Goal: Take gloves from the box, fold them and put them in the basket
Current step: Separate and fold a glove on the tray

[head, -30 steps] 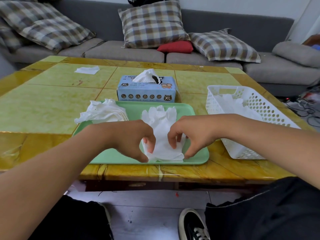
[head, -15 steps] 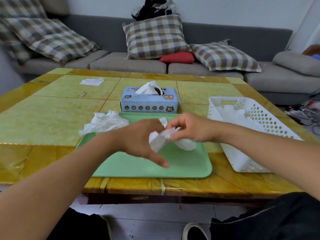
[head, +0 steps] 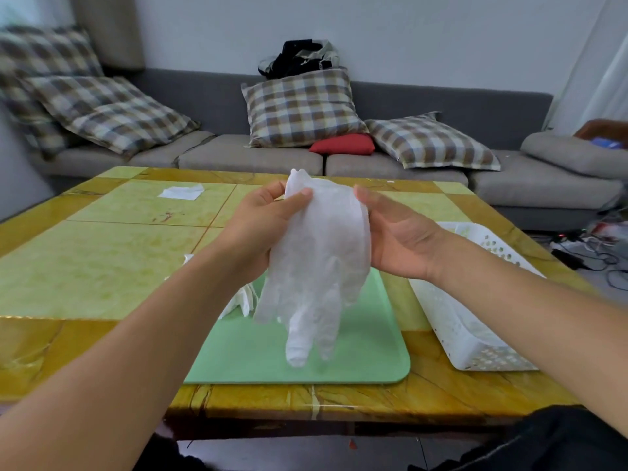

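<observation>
- The left hand point(head: 261, 229) is pinching the glove point(head: 317, 266) at its cuff — thumb on top
- The right hand point(head: 397, 236) is gripping the cuff's other side, fingers point(head: 365, 198) behind it
- Below the fingers, the glove is hanging over the green tray point(head: 373, 355)
- The basket point(head: 475, 338) is sitting on the desk point(head: 85, 266), right of the fingers

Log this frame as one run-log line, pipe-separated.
phase: unfolded glove held up | glove: hangs over tray, fingers down | left hand: pinches cuff | right hand: holds cuff side | basket: not reached
</observation>
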`<state>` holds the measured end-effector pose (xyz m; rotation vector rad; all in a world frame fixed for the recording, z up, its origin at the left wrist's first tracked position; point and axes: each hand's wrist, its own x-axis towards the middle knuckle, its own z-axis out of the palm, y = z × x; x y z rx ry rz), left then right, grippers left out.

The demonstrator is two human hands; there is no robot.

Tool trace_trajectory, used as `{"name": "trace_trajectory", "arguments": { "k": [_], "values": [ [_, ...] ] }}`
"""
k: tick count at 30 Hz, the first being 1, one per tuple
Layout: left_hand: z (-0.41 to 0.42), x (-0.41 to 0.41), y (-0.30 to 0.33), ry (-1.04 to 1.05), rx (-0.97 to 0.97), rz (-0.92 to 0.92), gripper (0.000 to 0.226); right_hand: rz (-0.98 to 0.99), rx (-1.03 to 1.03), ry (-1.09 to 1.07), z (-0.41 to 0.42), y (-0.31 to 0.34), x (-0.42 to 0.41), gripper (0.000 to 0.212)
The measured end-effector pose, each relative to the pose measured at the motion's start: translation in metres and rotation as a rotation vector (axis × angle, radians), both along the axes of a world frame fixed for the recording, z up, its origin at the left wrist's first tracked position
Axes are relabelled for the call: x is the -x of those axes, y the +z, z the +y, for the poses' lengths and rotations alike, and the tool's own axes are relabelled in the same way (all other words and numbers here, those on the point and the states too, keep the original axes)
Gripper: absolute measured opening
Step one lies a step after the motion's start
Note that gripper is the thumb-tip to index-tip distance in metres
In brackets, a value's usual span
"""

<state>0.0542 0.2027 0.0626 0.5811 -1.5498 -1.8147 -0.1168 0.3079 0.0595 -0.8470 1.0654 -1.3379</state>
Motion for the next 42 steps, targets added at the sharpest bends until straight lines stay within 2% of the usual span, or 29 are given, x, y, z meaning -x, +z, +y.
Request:
{"name": "trace_trajectory", "arguments": {
  "k": [8,13,16,22,28,30,32,35,39,42],
  "values": [
    [0.016,0.012,0.012,-0.073,0.082,-0.012,0.027,0.222,0.097,-0.324,0.009,0.021,0.002,0.036],
    [0.037,0.037,0.037,-0.107,-0.011,-0.037,0.025,0.262,0.150,-0.352,0.030,0.056,0.016,0.028],
    [0.053,0.061,0.060,-0.156,-0.027,0.024,0.025,0.301,0.162,-0.401,0.054,0.081,0.032,0.025],
    [0.098,0.106,0.091,-0.255,0.060,0.079,0.018,0.359,0.106,-0.406,0.113,0.116,0.064,0.032],
    [0.109,0.143,0.093,-0.299,0.050,-0.040,0.026,0.378,0.051,-0.534,0.139,0.116,0.095,0.028],
    [0.102,0.157,0.093,-0.270,0.058,-0.122,0.029,0.392,0.024,-0.561,0.134,0.115,0.108,0.021],
    [0.092,0.172,0.094,-0.217,0.057,-0.162,0.028,0.396,0.004,-0.601,0.123,0.112,0.124,0.026],
    [0.074,0.193,0.102,-0.164,0.089,-0.142,0.027,0.404,0.019,-0.650,0.102,0.114,0.148,0.037],
    [0.056,0.215,0.107,-0.153,0.176,-0.002,0.035,0.517,0.188,-0.681,0.091,0.123,0.179,0.023],
    [0.049,0.223,0.074,-0.223,0.268,-0.030,0.032,0.580,0.185,-0.663,0.096,0.088,0.193,0.026]
  ]
}}
